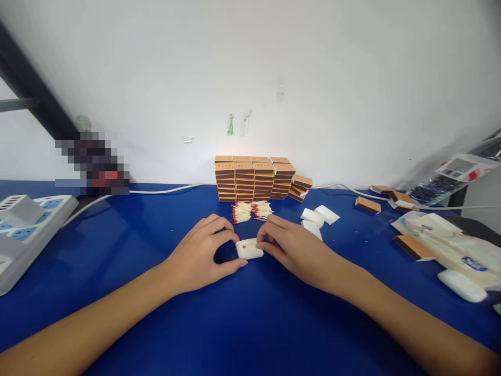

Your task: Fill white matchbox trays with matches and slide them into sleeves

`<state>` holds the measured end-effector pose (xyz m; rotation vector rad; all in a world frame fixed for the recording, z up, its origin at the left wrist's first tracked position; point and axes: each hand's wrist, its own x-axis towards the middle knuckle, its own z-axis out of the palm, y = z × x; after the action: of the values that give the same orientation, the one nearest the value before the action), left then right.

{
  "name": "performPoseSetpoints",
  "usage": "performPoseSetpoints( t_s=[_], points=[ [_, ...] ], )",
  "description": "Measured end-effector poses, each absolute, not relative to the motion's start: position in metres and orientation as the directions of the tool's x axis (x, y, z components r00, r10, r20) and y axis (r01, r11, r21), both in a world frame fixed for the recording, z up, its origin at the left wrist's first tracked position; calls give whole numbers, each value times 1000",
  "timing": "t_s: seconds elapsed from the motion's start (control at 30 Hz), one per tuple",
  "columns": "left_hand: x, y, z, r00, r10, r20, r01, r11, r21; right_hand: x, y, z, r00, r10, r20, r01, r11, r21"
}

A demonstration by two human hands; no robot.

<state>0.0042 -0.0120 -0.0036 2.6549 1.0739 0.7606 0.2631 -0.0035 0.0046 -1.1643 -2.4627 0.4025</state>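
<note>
Bare forearms are reaching in over a blue table, with both hands meeting around a small white tray. The left hand is gripping the tray's left end, its thumb pressing the near edge and its forefinger touching the far corner. The right hand is pinching the pale end of a match between thumb and forefinger at the tray's right end; the match's red head is pointing left, over the tray. Whether the stick is touching the tray's floor, I cannot tell.

Just beyond the hands, two heaps of matches are lying side by side before a stack of matchboxes, which is standing near the wall. White pieces are lying beyond the right wrist. Farther right, an orange-brown box is resting against a plastic packet. A power strip is sitting far left.
</note>
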Motion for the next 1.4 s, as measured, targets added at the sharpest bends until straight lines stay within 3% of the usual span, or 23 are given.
performPoseSetpoints(
  t_s=[0.13,0.27,0.43,0.53,0.8,1.1,1.4],
  points=[
    [3,-12,-4,612,687,391,594,-726,346,254,-16,8,-610,771,182,667,624,-406],
    [3,-13,-5,614,680,402,586,-733,346,258,-10,9,-606,774,182,628,606,-488],
    [5,-14,-4,619,669,411,573,-743,346,276,21,-4,-392,861,324,713,507,-484],
    [5,-14,-3,621,671,405,577,-741,345,284,37,-14,-338,888,311,782,449,-432],
    [5,-13,-3,624,672,400,580,-740,340,285,39,-14,-421,870,255,807,488,-334],
    [3,-12,-3,624,677,390,585,-736,341,283,27,-13,-499,821,275,746,569,-346],
    [3,-12,-2,623,679,388,585,-734,345,289,31,-12,-462,847,263,761,531,-372]
  ],
)
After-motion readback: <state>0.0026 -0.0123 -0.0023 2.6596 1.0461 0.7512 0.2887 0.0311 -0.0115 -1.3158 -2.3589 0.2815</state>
